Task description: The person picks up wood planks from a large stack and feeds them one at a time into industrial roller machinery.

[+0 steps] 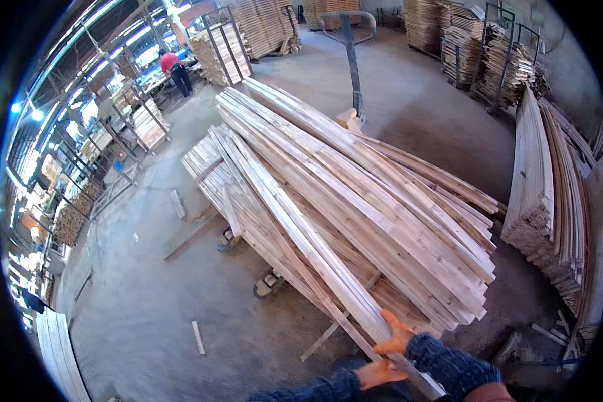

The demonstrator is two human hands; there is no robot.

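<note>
A long bundle of pale wooden boards (315, 249) lies slantwise over a large stack of lumber (388, 221), its near end reaching toward me. My right hand (398, 335) is closed over the top and right side of the bundle near that end. My left hand (378, 373) grips the same boards from the left, just nearer to me, with some fingers hidden by the wood. Lower boards (234, 201) of the stack stick out on the left at a different angle.
A pallet jack handle (350, 60) stands behind the stack, and its wheels (269, 284) show at the left. Loose wood scraps (199, 337) lie on the concrete floor. Tall board piles (539, 208) stand at the right. A person in red (173, 67) is far left.
</note>
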